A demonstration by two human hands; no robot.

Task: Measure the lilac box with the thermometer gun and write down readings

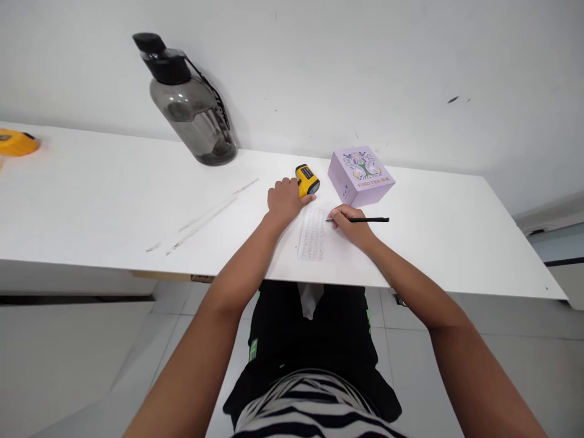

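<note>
At the near middle of the white table [433,243], I am bending over a sheet of paper [312,238], which is lying flat between my 2 hands. Rows of small, faint marks are covering much of what I can make out of it, so I judge a good share of the writing to be done; the words are too small to read. The sheet's right edge is blending into the tabletop, so I cannot tell how much blank space is remaining.

My right hand [352,224] is resting low beside the sheet, fingers pinching a black pen [371,219], its tip pointing left at the upper right of the marks and its tail jutting right. My left hand [286,201] is lying just above the sheet, fingers curling together and thumb stretching out beside a yellow-and-black device [307,181]; whether I am gripping it or merely touching it, I cannot tell. Both forearms are slanting inward over the table's edge. A lilac box [362,170] is sitting just beyond my right hand.
</note>
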